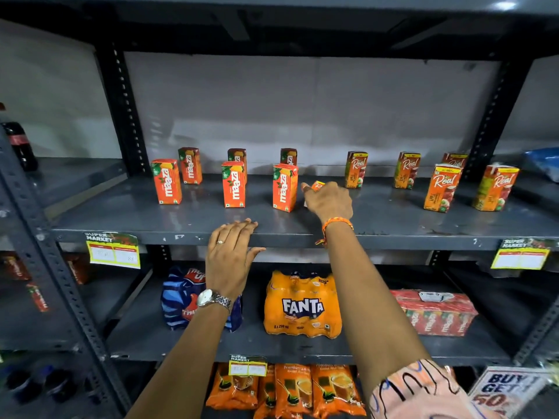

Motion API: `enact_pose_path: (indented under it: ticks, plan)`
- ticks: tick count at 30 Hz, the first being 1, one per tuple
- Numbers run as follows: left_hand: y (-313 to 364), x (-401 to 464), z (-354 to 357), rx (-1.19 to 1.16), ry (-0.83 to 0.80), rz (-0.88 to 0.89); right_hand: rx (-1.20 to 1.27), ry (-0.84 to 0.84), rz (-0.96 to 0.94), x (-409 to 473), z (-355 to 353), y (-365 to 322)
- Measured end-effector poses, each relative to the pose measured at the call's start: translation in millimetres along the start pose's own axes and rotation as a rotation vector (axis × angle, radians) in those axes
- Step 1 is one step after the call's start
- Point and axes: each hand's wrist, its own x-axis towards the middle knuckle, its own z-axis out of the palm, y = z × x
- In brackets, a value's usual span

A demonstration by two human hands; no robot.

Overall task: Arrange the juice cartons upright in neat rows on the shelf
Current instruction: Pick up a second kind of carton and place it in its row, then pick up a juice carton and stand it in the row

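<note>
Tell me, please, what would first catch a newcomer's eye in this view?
The orange Maaza cartons standing upright in two rows on the left of the grey shelf, with Real cartons to the right. The right hand grips a small carton mid-shelf, while the left hand rests on the shelf edge. Below sits a Fanta pack.

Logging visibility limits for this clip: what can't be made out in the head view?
- Carton in the right hand: mostly covered by the hand, so its pose and full label are unclear.
- Price tags: writing too blurred.
- Rear Maaza cartons: partly blocked by the front row.
- Promo sign: cut off by the frame's edge.
</note>
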Motion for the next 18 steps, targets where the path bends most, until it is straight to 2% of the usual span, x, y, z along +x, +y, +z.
enact_pose_path:
  ticks: [6, 12, 18]
  plan:
    - [1, 0, -2, -0.002, -0.024, -0.009, -0.082, -0.082, -0.054, 6, -8, -6]
    - [1, 1, -4, -0.008, -0.048, -0.026, 0.057, -0.094, -0.052, 14, -20, -5]
    - [5, 1, -10, -0.014, -0.089, -0.044, 0.268, -0.035, -0.006, 24, -36, 21]
